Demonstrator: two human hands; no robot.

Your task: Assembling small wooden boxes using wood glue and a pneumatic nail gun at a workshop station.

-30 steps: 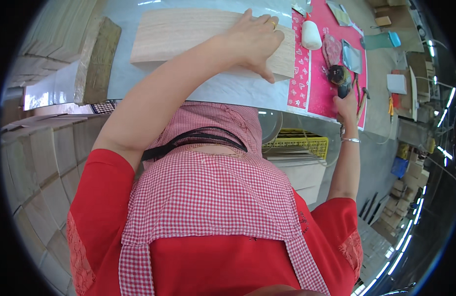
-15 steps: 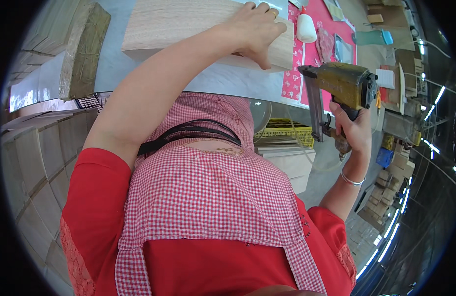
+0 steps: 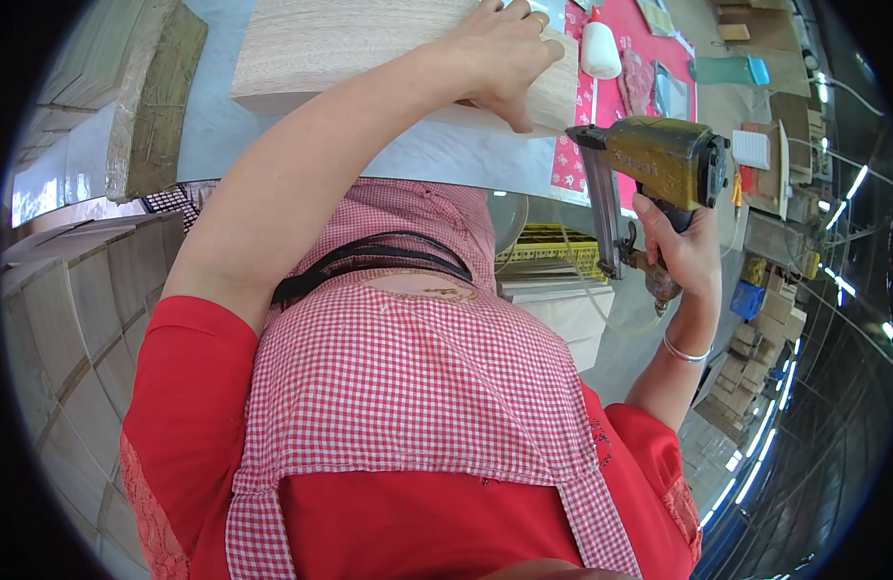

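A pale wooden box [image 3: 340, 46] lies on the tabletop at the top of the view. Reaching across it, my left hand [image 3: 509, 66] grips its right end, thumb on the near side and fingers over the top. My right hand [image 3: 690, 249] is wrapped round the handle of a worn yellow and black nail gun [image 3: 659, 155]. The gun's nose is at the box's near right corner; I cannot tell whether it touches. An air hose fitting hangs at the base of the gun's handle.
On the pink patterned sheet [image 3: 568, 174] stand a white glue bottle [image 3: 600, 50] and small packets. A taped wooden block [image 3: 157, 101] borders the table's left. Stacked boards [image 3: 89, 300] lie lower left; a yellow crate [image 3: 562, 242] and more boards sit under the table.
My right hand has brought the nail gun slightly left, its nose closer to the box's corner. The left hand keeps its grip on the box.
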